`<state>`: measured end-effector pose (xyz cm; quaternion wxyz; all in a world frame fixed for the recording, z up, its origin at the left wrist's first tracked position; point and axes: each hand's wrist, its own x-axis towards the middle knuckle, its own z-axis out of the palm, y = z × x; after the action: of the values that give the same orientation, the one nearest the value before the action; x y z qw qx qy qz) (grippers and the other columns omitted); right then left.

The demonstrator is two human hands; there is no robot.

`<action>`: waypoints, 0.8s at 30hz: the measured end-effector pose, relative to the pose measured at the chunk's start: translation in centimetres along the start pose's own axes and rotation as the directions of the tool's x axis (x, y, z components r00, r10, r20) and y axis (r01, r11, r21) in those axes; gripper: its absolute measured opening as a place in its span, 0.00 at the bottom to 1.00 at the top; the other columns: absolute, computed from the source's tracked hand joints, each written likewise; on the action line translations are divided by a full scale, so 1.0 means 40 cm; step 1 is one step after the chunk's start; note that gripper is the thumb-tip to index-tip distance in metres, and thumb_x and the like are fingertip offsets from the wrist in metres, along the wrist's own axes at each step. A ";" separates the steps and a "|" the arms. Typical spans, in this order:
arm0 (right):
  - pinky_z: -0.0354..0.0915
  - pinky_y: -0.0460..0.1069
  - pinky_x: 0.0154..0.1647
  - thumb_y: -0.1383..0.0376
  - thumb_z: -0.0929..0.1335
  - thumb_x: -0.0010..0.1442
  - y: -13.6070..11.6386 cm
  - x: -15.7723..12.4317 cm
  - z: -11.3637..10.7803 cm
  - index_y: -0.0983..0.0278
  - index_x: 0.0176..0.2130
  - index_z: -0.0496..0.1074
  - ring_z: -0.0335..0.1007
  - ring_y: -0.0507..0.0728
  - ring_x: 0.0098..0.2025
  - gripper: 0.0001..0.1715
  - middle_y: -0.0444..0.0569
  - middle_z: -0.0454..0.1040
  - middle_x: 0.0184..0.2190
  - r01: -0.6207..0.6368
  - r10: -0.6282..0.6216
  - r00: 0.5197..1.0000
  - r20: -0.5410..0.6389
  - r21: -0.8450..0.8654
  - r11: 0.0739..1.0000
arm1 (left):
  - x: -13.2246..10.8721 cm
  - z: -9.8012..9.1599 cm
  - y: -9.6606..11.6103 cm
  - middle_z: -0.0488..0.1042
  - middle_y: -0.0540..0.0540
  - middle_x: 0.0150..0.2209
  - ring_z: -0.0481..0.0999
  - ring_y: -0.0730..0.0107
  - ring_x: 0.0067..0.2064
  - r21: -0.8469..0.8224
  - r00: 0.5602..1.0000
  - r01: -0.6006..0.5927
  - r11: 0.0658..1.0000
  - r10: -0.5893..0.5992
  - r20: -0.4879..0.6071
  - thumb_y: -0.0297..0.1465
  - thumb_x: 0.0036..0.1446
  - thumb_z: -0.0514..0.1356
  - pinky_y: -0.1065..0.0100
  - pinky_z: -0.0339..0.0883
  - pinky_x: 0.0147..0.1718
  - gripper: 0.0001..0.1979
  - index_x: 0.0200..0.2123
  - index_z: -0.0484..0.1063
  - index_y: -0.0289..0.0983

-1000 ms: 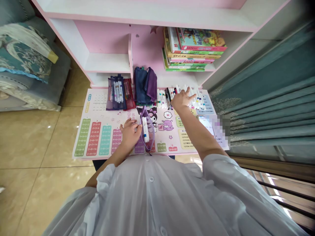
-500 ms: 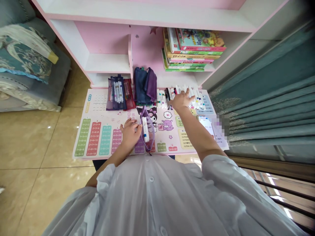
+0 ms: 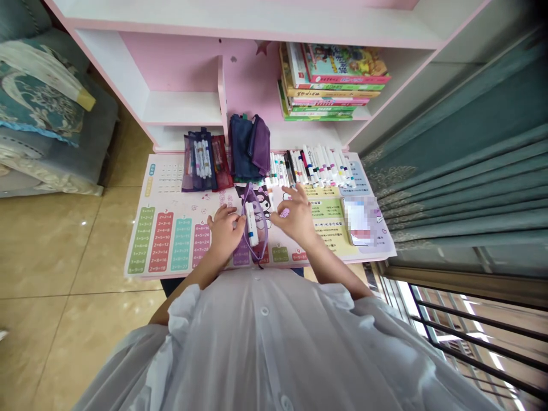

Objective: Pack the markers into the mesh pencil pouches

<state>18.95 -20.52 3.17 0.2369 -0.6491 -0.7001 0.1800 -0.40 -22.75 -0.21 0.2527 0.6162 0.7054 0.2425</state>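
Note:
A purple zip pouch (image 3: 262, 224) lies lengthwise before me, its mouth spread, with white markers (image 3: 251, 224) inside. At its left edge, my left hand (image 3: 226, 229) pinches the rim between thumb and bent fingers. Just right of the pouch, my right hand (image 3: 295, 218) holds a white marker (image 3: 270, 193), blurred by motion, between thumb and fingertips; its other fingers are raised. Behind that hand, a long row of white-barrelled markers (image 3: 319, 165) with various coloured bands lies along the back of the desk.
Filled mesh pouches, one navy (image 3: 202, 162) and one red (image 3: 221, 165), lie at the back left. Dark blue pouches (image 3: 242, 148) and a purple one (image 3: 260, 149) are stacked beside them. Books (image 3: 342, 80) fill a shelf. A phone (image 3: 359, 221) rests at the right.
My right hand has come back from the marker row toward the pouch, now carrying a white marker. The left hand stays at the pouch's left edge.

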 end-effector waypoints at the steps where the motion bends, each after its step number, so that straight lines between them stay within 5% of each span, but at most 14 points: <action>1: 0.54 0.76 0.64 0.64 0.70 0.51 -0.011 -0.025 0.013 0.62 0.21 0.71 0.50 0.75 0.72 0.09 0.54 0.68 0.64 0.013 -0.013 1.000 0.023 0.014 1.000 | 0.000 0.001 0.000 0.78 0.42 0.54 0.64 0.52 0.67 0.000 1.000 -0.002 1.000 0.002 -0.006 0.33 0.62 0.59 0.34 0.47 0.66 0.11 0.27 0.75 0.40; 8: 0.48 0.75 0.65 0.66 0.71 0.48 -0.046 -0.104 0.099 0.63 0.21 0.72 0.49 0.75 0.72 0.06 0.55 0.68 0.65 0.045 -0.038 0.996 0.082 -0.084 0.995 | 0.000 0.004 0.001 0.78 0.42 0.54 0.66 0.52 0.66 0.024 1.000 -0.017 1.000 0.018 -0.020 0.33 0.62 0.59 0.36 0.49 0.65 0.11 0.27 0.76 0.39; 24: 0.46 0.77 0.67 0.62 0.71 0.54 -0.062 -0.083 0.126 0.64 0.32 0.81 0.46 0.75 0.73 0.09 0.59 0.64 0.67 0.009 0.039 0.978 0.203 -0.228 0.974 | 0.002 0.006 -0.005 0.78 0.42 0.54 0.66 0.52 0.66 0.046 1.000 -0.015 0.999 0.016 -0.011 0.33 0.62 0.58 0.37 0.49 0.65 0.12 0.28 0.77 0.40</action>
<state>14.22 -23.77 0.10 0.0857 -0.6551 -0.7319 0.1668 -0.40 -22.69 -0.50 0.2325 0.6260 0.7075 0.2315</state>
